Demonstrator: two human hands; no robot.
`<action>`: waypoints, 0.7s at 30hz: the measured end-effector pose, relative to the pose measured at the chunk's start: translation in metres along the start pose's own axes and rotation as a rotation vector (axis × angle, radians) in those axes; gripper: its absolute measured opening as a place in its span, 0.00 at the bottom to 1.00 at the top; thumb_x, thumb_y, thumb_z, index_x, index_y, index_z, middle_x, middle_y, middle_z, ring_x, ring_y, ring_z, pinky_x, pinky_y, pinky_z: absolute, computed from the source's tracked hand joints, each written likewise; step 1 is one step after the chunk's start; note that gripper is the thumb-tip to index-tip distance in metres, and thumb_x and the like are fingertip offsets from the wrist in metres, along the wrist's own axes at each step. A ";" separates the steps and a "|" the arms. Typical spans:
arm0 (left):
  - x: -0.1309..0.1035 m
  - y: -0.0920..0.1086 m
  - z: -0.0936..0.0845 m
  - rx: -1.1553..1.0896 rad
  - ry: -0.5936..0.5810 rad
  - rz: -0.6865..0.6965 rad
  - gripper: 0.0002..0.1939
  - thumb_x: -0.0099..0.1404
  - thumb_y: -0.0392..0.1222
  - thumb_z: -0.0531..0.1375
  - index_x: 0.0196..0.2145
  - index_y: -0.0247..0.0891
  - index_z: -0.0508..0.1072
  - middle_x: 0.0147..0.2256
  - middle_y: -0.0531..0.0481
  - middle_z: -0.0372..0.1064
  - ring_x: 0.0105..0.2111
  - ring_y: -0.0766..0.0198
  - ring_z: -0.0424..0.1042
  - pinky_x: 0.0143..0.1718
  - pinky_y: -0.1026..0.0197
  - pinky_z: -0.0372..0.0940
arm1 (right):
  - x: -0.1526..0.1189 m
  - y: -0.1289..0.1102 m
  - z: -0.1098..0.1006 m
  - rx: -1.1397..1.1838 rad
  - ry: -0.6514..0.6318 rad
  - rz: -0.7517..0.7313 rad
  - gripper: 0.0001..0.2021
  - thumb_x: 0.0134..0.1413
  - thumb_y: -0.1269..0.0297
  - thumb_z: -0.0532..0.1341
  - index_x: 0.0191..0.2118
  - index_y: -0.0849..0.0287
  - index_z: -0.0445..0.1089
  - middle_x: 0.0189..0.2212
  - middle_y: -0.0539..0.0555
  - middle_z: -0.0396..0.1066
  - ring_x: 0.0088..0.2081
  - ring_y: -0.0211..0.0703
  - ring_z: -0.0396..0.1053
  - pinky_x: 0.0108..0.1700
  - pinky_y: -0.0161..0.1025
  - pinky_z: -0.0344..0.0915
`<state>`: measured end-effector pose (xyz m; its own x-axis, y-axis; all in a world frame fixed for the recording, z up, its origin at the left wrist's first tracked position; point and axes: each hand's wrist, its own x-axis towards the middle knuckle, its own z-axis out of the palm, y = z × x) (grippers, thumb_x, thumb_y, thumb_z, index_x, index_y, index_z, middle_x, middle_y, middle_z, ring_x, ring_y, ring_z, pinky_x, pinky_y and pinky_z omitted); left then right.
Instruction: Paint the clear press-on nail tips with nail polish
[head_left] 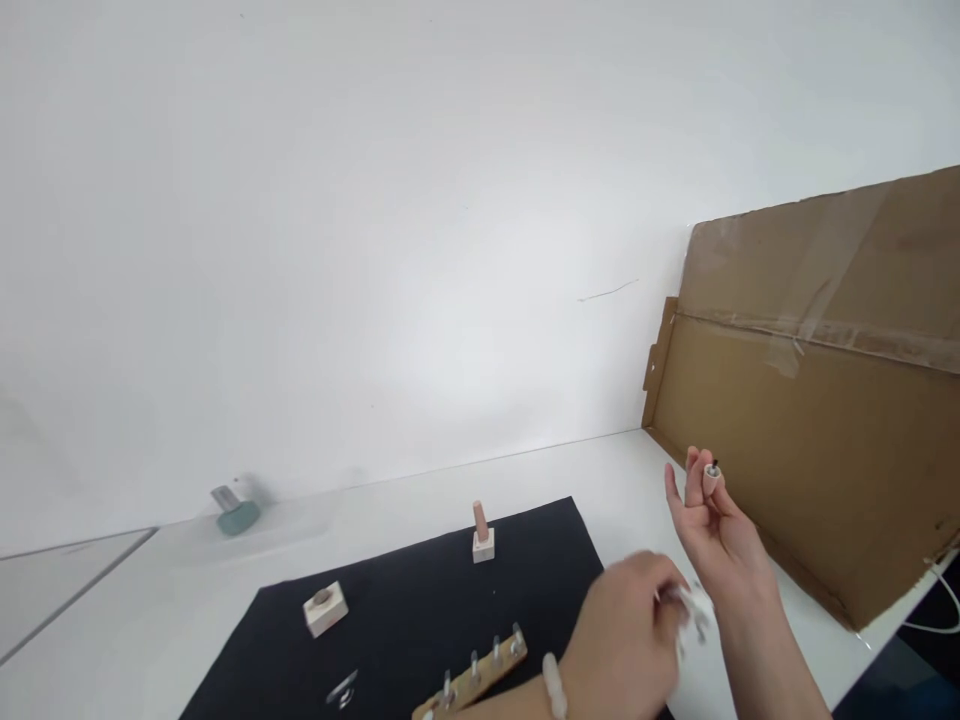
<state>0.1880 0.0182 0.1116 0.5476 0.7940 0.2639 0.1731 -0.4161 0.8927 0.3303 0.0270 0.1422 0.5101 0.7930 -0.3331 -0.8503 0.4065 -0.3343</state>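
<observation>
My right hand [724, 545] is raised at the right, palm up. Its thumb and a finger pinch a small pale pink nail polish cap [712, 482] with a short dark brush tip pointing up. Close by on the left, my left hand [634, 625], smeared by motion, wears a pale bracelet and grips a crumpled white tissue-like piece [697, 605]. An uncapped square nail polish bottle [325, 612] stands on the black mat [420, 590]. Another nail polish bottle [482, 543] with a tall pink cap is near the mat's back edge.
A wooden strip [480, 675] with several clear upright pegs lies partly behind my left forearm. Small clear pieces [343, 690] rest on the mat. At the back left is a teal bottle [238, 515] with a grey cap. An open cardboard box [810, 420] leans at the right.
</observation>
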 end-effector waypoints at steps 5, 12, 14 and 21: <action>0.019 0.007 0.002 -0.052 0.143 -0.019 0.08 0.67 0.32 0.57 0.38 0.40 0.76 0.33 0.51 0.73 0.33 0.59 0.74 0.38 0.60 0.68 | -0.020 0.020 0.000 0.008 0.022 0.085 0.16 0.78 0.70 0.48 0.51 0.62 0.74 0.36 0.52 0.84 0.36 0.35 0.84 0.56 0.40 0.77; 0.001 -0.003 0.031 -0.022 -0.037 0.014 0.09 0.61 0.25 0.62 0.30 0.37 0.76 0.34 0.50 0.76 0.36 0.59 0.76 0.41 0.61 0.69 | -0.005 -0.016 -0.006 0.110 0.153 -0.069 0.21 0.78 0.75 0.43 0.44 0.61 0.74 0.27 0.48 0.81 0.28 0.33 0.82 0.41 0.35 0.82; 0.005 -0.010 0.030 0.004 -0.114 0.038 0.13 0.60 0.22 0.62 0.37 0.37 0.79 0.35 0.50 0.77 0.37 0.58 0.77 0.43 0.59 0.69 | -0.006 -0.043 -0.003 0.147 0.171 -0.160 0.24 0.78 0.76 0.40 0.43 0.59 0.74 0.25 0.46 0.80 0.26 0.32 0.82 0.37 0.34 0.83; 0.130 -0.010 0.011 0.037 -0.055 -0.094 0.16 0.74 0.44 0.63 0.56 0.38 0.73 0.55 0.43 0.73 0.48 0.52 0.77 0.48 0.46 0.75 | -0.020 -0.110 -0.023 0.149 0.212 -0.361 0.24 0.73 0.79 0.41 0.46 0.62 0.76 0.24 0.51 0.79 0.21 0.35 0.79 0.38 0.36 0.84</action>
<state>0.2668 0.1207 0.1326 0.5717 0.8050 0.1587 0.2547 -0.3580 0.8983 0.4168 -0.0436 0.1655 0.7800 0.4840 -0.3966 -0.6141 0.7137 -0.3368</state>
